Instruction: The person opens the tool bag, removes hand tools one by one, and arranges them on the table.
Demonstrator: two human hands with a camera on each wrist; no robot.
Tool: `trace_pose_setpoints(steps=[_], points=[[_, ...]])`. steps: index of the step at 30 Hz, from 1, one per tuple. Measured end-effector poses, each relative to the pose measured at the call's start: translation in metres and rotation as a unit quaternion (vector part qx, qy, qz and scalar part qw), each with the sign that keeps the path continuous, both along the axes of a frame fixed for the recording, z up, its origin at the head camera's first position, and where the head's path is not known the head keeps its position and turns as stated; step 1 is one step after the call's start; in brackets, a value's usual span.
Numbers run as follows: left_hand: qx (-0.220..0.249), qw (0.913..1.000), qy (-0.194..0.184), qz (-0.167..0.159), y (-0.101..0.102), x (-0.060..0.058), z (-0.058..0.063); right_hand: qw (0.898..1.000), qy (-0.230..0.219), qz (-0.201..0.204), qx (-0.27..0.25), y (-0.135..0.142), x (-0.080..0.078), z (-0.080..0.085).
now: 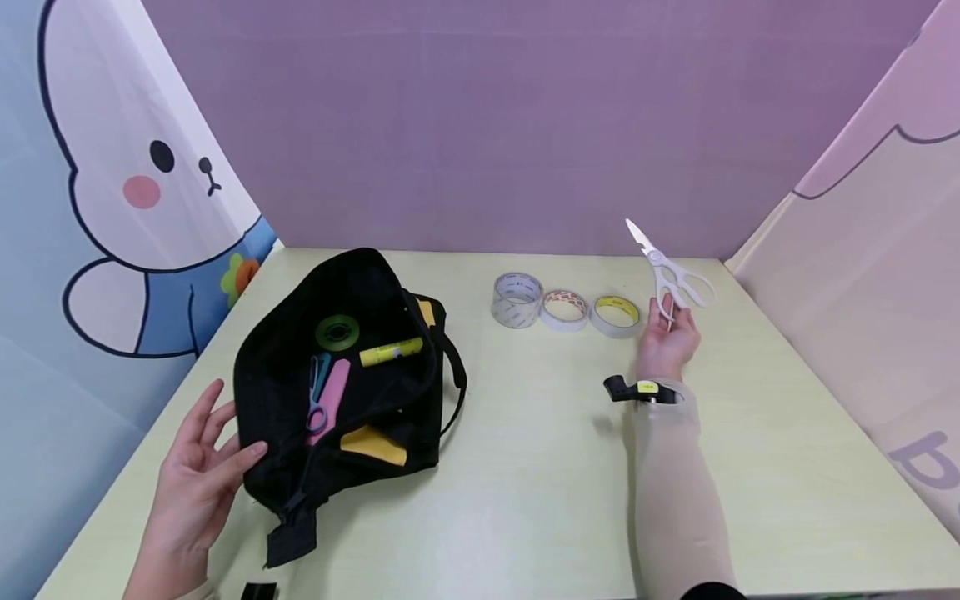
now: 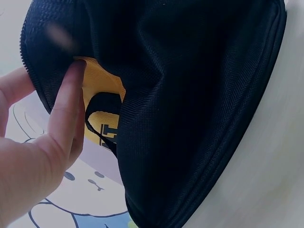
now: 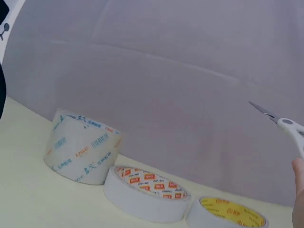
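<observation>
My right hand (image 1: 667, 340) pinches one handle loop of white scissors (image 1: 670, 279), whose blades point up and away to the left. Only the scissors' blades and upper handle (image 3: 287, 122) show in the right wrist view, with a fingertip at the edge. At the left, my left hand (image 1: 197, 471) holds the side of an open black bag (image 1: 273, 417), thumb on the inner side and fingers spread behind. Inside lie a green tape roll (image 1: 337, 332), a yellow tube (image 1: 391, 352), small blue-and-purple scissors (image 1: 318, 392) and a pink flat item (image 1: 335, 392).
Left of the right hand, three tape rolls stand in a row: a wide clear one (image 1: 516, 314), a white one with a red-patterned core (image 1: 564, 321) and one with a yellow core (image 1: 616, 327). A purple backdrop (image 1: 480, 133) rises behind the table (image 1: 540, 467).
</observation>
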State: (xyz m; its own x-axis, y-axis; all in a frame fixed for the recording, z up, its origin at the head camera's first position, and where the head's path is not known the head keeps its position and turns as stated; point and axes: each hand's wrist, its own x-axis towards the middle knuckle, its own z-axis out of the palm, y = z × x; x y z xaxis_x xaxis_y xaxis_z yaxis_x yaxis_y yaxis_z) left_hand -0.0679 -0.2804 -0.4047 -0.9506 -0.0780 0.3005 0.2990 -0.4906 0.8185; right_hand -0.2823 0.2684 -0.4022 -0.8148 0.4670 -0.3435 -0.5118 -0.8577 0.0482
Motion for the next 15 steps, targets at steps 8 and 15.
trace_pose_setpoints(steps=[8,15], points=[[-0.008,1.0,-0.003,0.002,0.0,0.0,0.003,1.0,-0.021,-0.016,0.002,0.0,0.006,-0.013],[-0.009,1.0,0.002,-0.003,0.001,-0.002,0.005,0.996,-0.079,-0.029,0.026,-0.002,0.004,-0.019]])
